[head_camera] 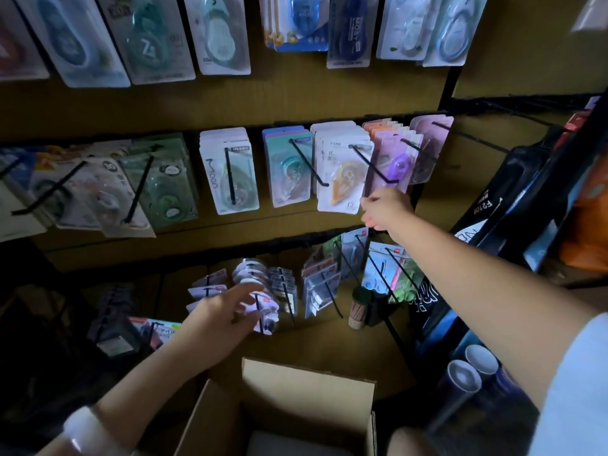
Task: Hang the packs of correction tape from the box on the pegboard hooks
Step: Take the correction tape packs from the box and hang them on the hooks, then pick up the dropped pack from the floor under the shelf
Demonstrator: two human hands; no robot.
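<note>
Purple-carded correction tape pack (393,166) — right hand (383,210) pinching its bottom, left hand (218,319) loose-fingered.

Dim interior. Brown pegboard wall (296,93) with black horizontal rails (98,138). A dark rack (559,179) stands at right. Brown surface (329,343) below.

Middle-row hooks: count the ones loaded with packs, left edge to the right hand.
7, possibly more hidden at the blurred left edge: far left, next, green packs, white packs, teal packs, orange-tape packs, purple packs above the right hand.
</note>
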